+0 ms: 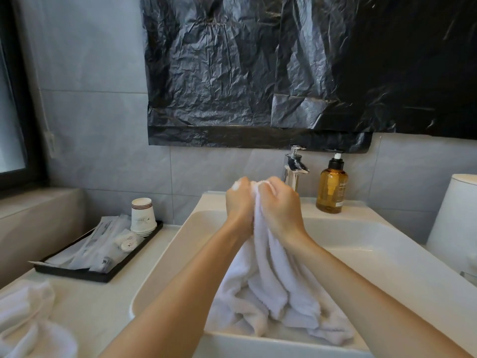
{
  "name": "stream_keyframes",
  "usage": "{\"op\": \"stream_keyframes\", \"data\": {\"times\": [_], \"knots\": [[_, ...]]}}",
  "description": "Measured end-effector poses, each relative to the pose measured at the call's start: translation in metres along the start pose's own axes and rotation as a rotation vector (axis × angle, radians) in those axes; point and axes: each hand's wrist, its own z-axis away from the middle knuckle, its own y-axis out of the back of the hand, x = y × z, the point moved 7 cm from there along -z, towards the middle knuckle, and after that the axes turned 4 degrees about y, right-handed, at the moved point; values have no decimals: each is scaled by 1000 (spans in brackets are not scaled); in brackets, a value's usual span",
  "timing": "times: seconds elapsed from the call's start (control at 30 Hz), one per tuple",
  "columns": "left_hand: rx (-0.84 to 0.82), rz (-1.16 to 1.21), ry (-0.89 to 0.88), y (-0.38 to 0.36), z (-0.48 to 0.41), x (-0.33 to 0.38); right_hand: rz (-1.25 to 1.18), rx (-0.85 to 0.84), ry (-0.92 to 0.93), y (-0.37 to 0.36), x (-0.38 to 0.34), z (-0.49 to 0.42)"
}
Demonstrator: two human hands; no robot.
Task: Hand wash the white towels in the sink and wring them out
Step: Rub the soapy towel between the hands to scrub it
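Observation:
A white towel (268,288) hangs from both my hands into the white sink (361,236), its lower folds bunched on the basin floor. My left hand (238,202) and my right hand (280,202) grip the towel's top edge side by side, raised above the basin, fingers curled round the cloth. White foam shows on my left knuckles. Another white towel (28,321) lies crumpled on the counter at the lower left.
A chrome faucet (294,167) stands behind my hands, with an amber pump bottle (331,188) to its right on the sink ledge. A black tray (100,257) with wrapped toiletries and stacked paper cups (142,215) sits on the left counter. A white toilet tank (456,215) is at the right.

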Motion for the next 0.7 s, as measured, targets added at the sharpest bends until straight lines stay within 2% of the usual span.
{"op": "stream_keyframes", "data": {"times": [0.07, 0.13, 0.2, 0.3, 0.4, 0.47, 0.57, 0.7], "knots": [[-41, -7, -5, -7, 3, 0, 30, 67, -100, 12, 12, -6], [-82, -27, -56, -15, 7, 3, 76, 98, -102, 21, 15, 0], [-60, -31, -87, -12, 8, 7, 89, 87, 4, 20, 5, 11], [54, -36, -88, 4, 0, 11, 65, -14, 166, 2, -13, 19], [-2, 108, -4, -1, 1, 9, 59, 33, 19, 9, 3, 2], [-72, 97, 32, -11, 5, 9, 90, 44, -71, 20, 17, -4], [-129, 87, 25, -10, 1, 14, 261, -71, -43, 24, 18, -5], [-130, -271, -236, 9, -11, 28, 359, -153, -15, 27, 16, -12]]}}
